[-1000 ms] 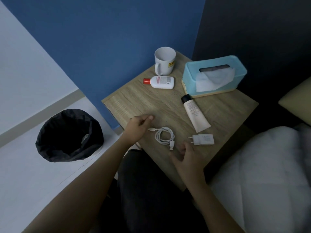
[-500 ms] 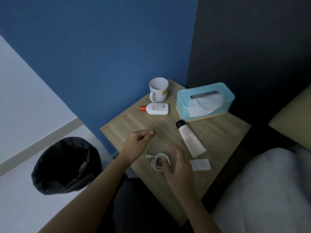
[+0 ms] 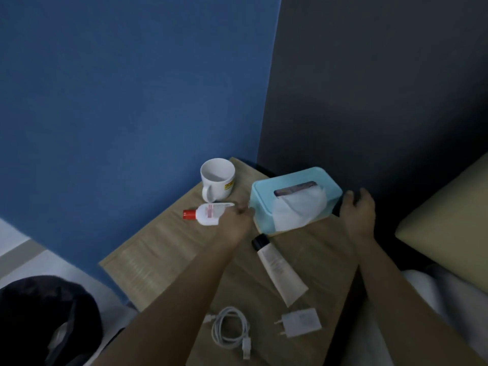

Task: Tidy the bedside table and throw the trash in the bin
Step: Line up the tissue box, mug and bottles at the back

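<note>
1. The tissue box was seen at the back right of the bedside table, flanked by both hands.
2. The left hand was at the box's left end, fingers curled; contact could not be confirmed through blur. The right hand was spread at the right end, apparently touching.
3. Step judged: squaring the box to the rear edge. Both ends should be pressed evenly and low, so that the protruding tissue is not dragged.
4. The small bottle, just beside the left hand, could be knocked; the mug stood behind it.
5. The tube, cable and charger lay near the front; the bin sat on the floor to the left.
</note>
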